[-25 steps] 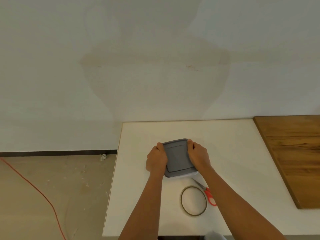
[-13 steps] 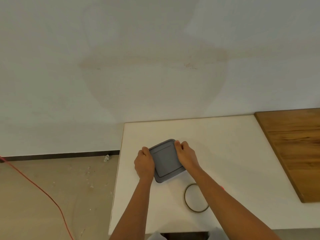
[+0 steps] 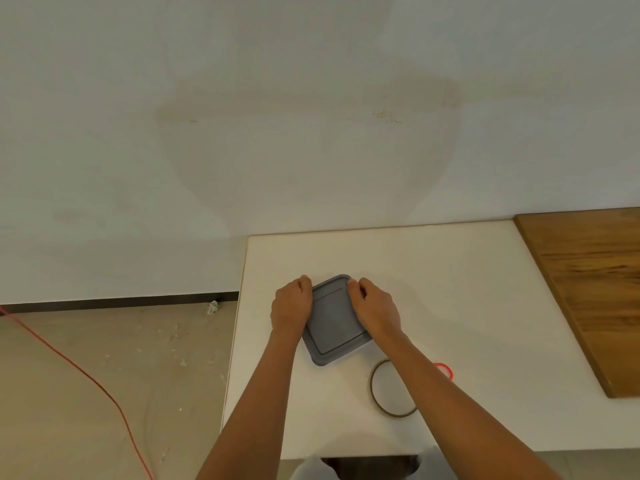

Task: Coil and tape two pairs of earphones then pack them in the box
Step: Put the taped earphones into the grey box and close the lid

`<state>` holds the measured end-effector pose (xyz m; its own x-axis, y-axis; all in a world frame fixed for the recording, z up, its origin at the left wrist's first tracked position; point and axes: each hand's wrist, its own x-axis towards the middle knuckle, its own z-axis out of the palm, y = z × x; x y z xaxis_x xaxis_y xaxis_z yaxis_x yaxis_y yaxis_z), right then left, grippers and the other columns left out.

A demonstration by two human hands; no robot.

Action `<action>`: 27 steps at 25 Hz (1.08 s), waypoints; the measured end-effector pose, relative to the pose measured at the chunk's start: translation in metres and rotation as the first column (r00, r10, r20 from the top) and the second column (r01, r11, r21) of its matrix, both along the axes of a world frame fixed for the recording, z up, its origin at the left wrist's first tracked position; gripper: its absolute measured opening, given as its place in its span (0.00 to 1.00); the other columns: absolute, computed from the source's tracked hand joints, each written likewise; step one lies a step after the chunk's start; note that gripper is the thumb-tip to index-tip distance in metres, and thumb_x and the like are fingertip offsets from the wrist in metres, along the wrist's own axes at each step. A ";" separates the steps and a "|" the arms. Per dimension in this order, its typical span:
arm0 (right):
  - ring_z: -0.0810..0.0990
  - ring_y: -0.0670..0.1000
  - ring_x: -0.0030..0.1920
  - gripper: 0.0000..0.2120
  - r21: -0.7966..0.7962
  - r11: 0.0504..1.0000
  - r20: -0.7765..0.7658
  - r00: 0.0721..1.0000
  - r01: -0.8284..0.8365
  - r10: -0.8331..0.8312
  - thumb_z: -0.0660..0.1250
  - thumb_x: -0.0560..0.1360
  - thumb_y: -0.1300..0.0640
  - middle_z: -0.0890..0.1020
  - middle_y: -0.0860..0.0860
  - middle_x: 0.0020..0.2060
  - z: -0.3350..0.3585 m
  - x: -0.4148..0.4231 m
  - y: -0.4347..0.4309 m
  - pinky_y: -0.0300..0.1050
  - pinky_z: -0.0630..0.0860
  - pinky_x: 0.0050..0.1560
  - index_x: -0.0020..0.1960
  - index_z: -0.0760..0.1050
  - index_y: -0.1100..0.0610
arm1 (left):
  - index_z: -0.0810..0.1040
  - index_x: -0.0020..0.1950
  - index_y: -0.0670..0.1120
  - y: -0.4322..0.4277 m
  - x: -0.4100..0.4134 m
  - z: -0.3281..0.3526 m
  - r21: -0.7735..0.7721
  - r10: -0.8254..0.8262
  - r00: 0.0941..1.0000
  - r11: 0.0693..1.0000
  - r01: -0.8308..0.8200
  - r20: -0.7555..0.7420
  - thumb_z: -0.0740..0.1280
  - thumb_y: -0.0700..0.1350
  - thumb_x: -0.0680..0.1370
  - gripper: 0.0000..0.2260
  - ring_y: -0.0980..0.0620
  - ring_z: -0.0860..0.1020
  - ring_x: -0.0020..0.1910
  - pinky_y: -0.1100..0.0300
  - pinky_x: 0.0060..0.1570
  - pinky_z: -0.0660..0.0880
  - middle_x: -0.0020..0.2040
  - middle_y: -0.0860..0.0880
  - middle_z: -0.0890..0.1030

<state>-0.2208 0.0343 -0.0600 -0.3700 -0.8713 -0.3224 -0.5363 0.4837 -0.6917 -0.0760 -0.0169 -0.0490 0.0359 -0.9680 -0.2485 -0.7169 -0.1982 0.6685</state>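
Note:
A square box with a grey lid (image 3: pixel 334 323) sits on the white table (image 3: pixel 450 289), turned at an angle. My left hand (image 3: pixel 291 308) grips its left edge with curled fingers. On the opposite side my right hand (image 3: pixel 375 308) grips the right edge, fingertips curled at the far corner. The lid covers the box, so the earphones are hidden. A thin ring of tape (image 3: pixel 381 389) lies flat on the table just behind my right forearm. Only the red handle of the scissors (image 3: pixel 445 369) shows past that forearm.
A wooden board (image 3: pixel 595 289) lies along the table's right side. The table's left edge drops to a bare floor where an orange cable (image 3: pixel 86 375) runs. A white wall stands right behind the table.
The box has turned and shifted left on the table between both hands. The view has moved too, and my right forearm now covers most of the scissors.

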 end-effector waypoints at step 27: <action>0.65 0.48 0.30 0.21 -0.075 0.997 0.121 0.992 -0.033 0.042 0.54 0.80 0.47 0.68 0.51 0.27 0.004 0.000 -0.024 0.45 0.62 0.33 0.31 0.61 0.57 | 0.67 0.28 0.41 0.001 0.002 0.001 0.130 0.277 0.961 0.953 -0.273 -0.017 0.56 0.43 0.78 0.18 0.53 0.66 0.28 0.61 0.29 0.61 0.29 0.48 0.70</action>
<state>-0.2208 0.0101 -0.0556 -0.2983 -0.9066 -0.2984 -0.4627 0.4108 -0.7856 -0.0742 -0.0163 -0.0478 0.2859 -0.8830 -0.3723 -0.6000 -0.4679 0.6489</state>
